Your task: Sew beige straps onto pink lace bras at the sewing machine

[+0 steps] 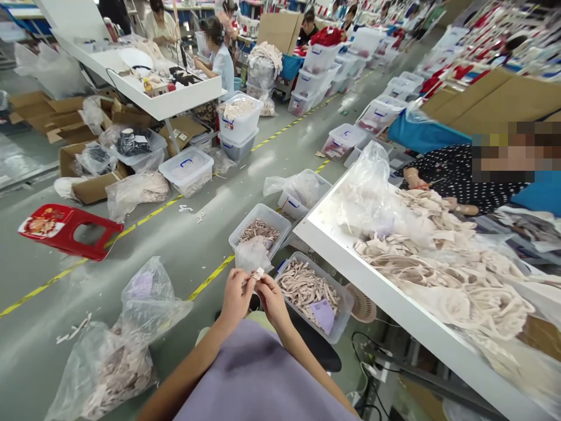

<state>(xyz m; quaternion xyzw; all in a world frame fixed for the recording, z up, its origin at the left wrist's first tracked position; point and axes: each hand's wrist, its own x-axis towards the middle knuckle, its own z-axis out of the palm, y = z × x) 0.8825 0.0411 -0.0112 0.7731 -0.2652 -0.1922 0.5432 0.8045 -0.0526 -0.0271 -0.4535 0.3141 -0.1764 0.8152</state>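
Observation:
In the head view, my left hand (237,294) and my right hand (272,298) meet in front of my lap. Between their fingertips they pinch a small whitish fabric piece (258,273); its exact kind is too small to make out. Just beyond the hands stands a clear plastic bin (234,231) with brownish strips and a plastic bag (254,255) inside. Beside my right hand is a second bin (346,310), full of beige fabric strips (302,283) with a purple paper (323,316) on top.
To the right, a white table (333,251) bears heaped beige strips and plastic bags, with a co-worker in a dotted top (451,175) behind it. A red stool (70,231) lies tipped on the left. Bagged fabric (118,362) rests on the floor. Stacked bins (239,131) stand further back.

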